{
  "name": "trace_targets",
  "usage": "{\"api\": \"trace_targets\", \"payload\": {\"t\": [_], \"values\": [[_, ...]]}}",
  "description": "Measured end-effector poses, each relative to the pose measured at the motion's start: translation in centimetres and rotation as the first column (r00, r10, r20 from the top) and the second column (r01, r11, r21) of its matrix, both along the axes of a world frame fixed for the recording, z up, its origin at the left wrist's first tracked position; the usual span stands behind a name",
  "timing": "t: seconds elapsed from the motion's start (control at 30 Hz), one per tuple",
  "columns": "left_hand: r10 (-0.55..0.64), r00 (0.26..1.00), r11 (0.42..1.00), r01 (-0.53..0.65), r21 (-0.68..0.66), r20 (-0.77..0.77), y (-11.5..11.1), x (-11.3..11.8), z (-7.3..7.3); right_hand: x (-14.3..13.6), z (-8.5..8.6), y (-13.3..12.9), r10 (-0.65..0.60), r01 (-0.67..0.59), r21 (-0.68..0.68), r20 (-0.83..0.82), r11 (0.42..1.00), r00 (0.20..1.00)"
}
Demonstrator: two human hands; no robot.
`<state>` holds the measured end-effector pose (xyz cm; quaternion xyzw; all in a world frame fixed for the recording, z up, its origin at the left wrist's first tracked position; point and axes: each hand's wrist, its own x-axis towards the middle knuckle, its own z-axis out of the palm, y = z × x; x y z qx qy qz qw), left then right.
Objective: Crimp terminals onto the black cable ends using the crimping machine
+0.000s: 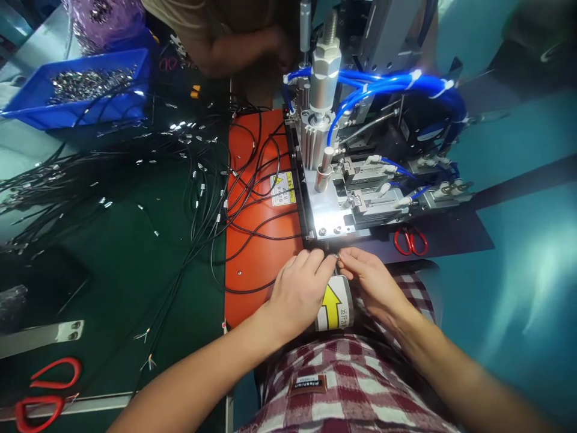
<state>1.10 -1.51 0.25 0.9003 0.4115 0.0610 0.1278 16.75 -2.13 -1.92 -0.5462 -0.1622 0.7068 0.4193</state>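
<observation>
My left hand [300,285] is closed, fingers curled together, at the near edge of the machine [331,207]. A black cable [252,292] runs across the orange plate [256,246] into this hand. Opposite it, my right hand [372,279] pinches a small shiny metal piece [337,257] between thumb and forefinger. The fingertips of both hands nearly meet around that piece, and its exact kind is too small to make out. Just below the fingers is a white label with a yellow arrow [332,304].
Many black cables with metal ends [198,198] spread over the green table [130,258]. A blue bin [27,102] holds small metal parts. Red-handled scissors [410,242] lie right of the machine, another red-handled pair [54,376] lower left. A co-worker's arm [243,51] is across the table.
</observation>
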Motion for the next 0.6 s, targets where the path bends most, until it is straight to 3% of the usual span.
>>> {"api": "trace_targets", "payload": {"t": [0.13, 0.3, 0.47, 0.6], "values": [[0.045, 0.999, 0.999, -0.045, -0.013, 0.014, -0.2, 0.0, -0.1, 0.2, -0.4, -0.1, 0.049, -0.051, -0.030, -0.065, 0.998, 0.997], [0.192, 0.979, 0.978, -0.186, -0.091, 0.068, -2.9, -2.7, 0.8, 0.6, -0.6, 0.1, 0.047, -0.049, -0.020, -0.062, 0.999, 0.997], [0.383, 0.919, 0.923, -0.376, 0.084, -0.089, -6.5, -5.0, 0.7, 0.6, -0.8, 0.0, 0.013, -0.014, -0.015, -0.044, 1.000, 0.999], [0.390, 0.910, 0.919, -0.375, 0.123, -0.140, -6.1, -5.6, 0.2, 0.5, -0.7, 0.0, 0.019, -0.019, 0.003, -0.021, 1.000, 1.000]]}}
